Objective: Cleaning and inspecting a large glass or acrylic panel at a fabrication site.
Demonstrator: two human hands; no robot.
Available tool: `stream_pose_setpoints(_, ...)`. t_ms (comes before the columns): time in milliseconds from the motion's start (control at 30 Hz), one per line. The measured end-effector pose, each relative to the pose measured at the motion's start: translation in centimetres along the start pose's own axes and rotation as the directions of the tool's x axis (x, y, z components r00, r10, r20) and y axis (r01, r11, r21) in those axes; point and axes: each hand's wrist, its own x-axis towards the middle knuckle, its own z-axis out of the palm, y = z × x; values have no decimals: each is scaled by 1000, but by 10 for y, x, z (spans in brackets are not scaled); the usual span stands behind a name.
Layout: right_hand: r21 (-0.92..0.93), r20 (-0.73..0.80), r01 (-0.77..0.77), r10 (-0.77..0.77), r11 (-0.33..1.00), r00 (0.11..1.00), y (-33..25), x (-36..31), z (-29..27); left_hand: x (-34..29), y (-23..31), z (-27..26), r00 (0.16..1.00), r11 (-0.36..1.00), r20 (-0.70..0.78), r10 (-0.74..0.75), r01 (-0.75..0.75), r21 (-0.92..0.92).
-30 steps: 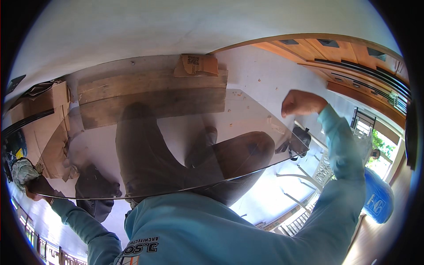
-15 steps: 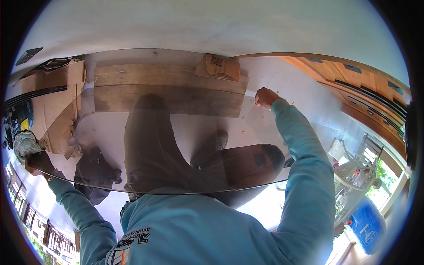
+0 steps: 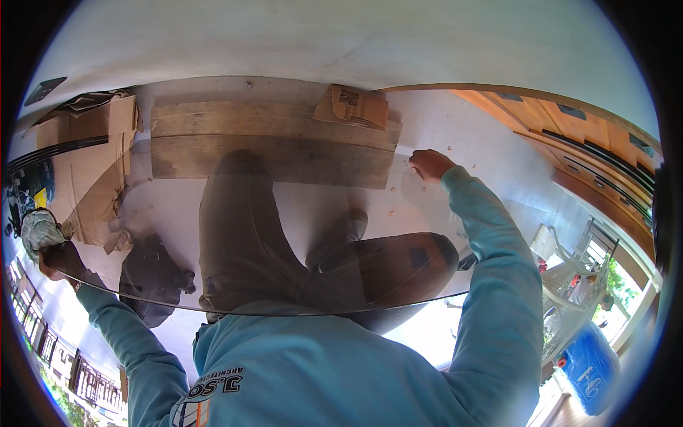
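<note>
A large, see-through tinted sheet [image 3: 235,285] spans the space above my lap, its lower edge curving across in front of my body. At its far left edge, my left hand [image 3: 58,260] is closed around a crumpled pale grey-green cloth [image 3: 43,233]; part of this hand shows darkened through the sheet. Near the sheet's upper right corner is my right hand [image 3: 430,165], its fingers curled together. What they hold, if anything, is hidden. My bent legs [image 3: 235,235] show through the tint.
Weathered wooden boards [image 3: 213,117] lie by the wall, with a torn cardboard piece [image 3: 352,107] on them. Flattened cardboard [image 3: 85,192] and a dark bag-like item [image 3: 153,274] are at left. Orange wooden cabinetry [image 3: 562,121] and a blue container [image 3: 590,366] stand right. Small crumbs dot the floor.
My right hand has shifted slightly down and its wrist has turned a little; its fingers stay curled. The left hand, the cloth and the sheet hold nearly the same place.
</note>
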Motion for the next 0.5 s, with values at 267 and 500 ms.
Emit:
stream_pose_setpoints(267, 198, -145, 0, 30, 980, 989, 5, 6, 13, 15, -16, 1, 979, 984, -170, 111, -132, -122)
stream_pose_setpoints(500, 242, -132, 102, -72, 965, 989, -1, 32, 8, 61, -43, -77, 955, 954, -248, 162, -215, -208)
